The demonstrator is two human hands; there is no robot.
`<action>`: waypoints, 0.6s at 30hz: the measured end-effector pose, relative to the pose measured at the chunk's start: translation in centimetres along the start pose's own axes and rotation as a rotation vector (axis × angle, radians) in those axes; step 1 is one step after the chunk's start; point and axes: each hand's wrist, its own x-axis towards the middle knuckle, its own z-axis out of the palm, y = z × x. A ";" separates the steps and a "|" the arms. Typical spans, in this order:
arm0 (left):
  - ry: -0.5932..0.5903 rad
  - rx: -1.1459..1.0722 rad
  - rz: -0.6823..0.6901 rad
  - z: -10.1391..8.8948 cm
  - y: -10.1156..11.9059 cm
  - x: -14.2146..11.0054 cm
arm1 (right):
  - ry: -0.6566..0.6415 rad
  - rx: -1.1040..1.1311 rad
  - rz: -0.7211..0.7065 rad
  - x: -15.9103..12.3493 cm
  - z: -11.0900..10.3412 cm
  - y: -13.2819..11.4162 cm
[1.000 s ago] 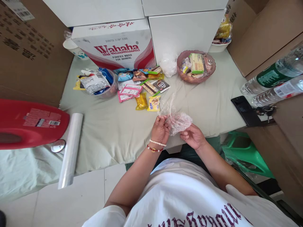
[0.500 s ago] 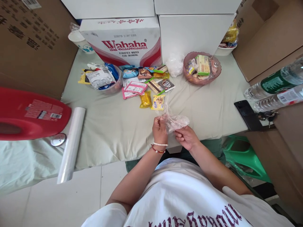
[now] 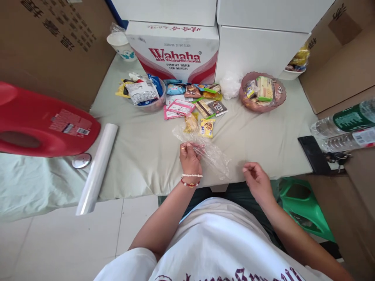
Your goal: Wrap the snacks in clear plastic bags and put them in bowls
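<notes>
My left hand (image 3: 190,156) pinches a thin, crinkled sheet of clear plastic film (image 3: 215,158) just above the table. The film trails to the right of that hand, and its upper end lies over part of a yellow-wrapped snack (image 3: 191,123). Just beyond the film is a yellow snack packet (image 3: 207,128). My right hand (image 3: 258,181) is apart from the film near the table's front edge, its fingers curled together with nothing visible in them.
Behind lie pink-edged packets (image 3: 180,107), a plastic tub of snacks (image 3: 156,104), a pink glass bowl of snacks (image 3: 247,103) and a crumpled white plastic bundle (image 3: 231,85). A film roll (image 3: 98,168) and red jug (image 3: 58,125) are left; bottles (image 3: 336,125) and a phone (image 3: 313,154) right.
My right hand has let go of the film and moved right, towards me. The bunched film has spread out from my left hand. The view has shifted slightly.
</notes>
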 end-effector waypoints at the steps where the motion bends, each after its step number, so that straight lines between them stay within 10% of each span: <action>1: -0.014 0.020 0.010 0.3 -0.1 -0.3 | 0.061 -0.091 -0.122 0.4 0.2 -0.6; 5: -0.090 0.112 0.047 1.1 -0.6 -1.6 | 0.020 -0.340 -0.432 2.5 3.9 -2.9; 10: -0.063 0.459 0.175 -0.9 0.3 -0.5 | -0.084 -0.252 -0.436 4.5 8.3 -3.2; 18: -0.042 0.801 0.099 -6.8 4.4 3.5 | -0.142 -0.035 -0.066 8.5 4.6 -1.0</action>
